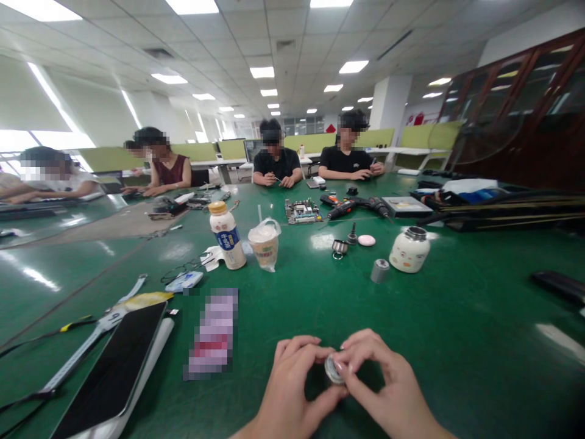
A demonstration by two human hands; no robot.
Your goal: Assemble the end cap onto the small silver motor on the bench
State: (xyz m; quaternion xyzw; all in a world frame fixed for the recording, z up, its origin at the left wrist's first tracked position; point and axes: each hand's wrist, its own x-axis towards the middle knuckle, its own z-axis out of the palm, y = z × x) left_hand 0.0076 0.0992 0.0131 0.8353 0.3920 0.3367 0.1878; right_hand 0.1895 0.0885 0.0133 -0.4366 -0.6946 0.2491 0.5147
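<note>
Near the front edge of the green table, my left hand (295,381) and my right hand (386,375) meet around a small round silver-grey part (334,369). Left fingers and thumb grip its rim, while the right fingertips pinch its upper right side and partly cover it. Beyond them stands a grey cylinder (379,272). To its right is a cream bottle (409,253) with a printed pattern and a bare metal neck. A small metal cup-shaped piece (339,247), a dark stepped piece (351,233) and a pale pink oval disc (366,241) lie farther back.
On the left are a phone (116,360), a pixelated purple item (214,335) and a strap (98,332). A drink bottle (227,238) and a bagged cup (265,247) stand mid-table. Behind lie a circuit board (302,211) and a power drill (342,208). Several people sit across.
</note>
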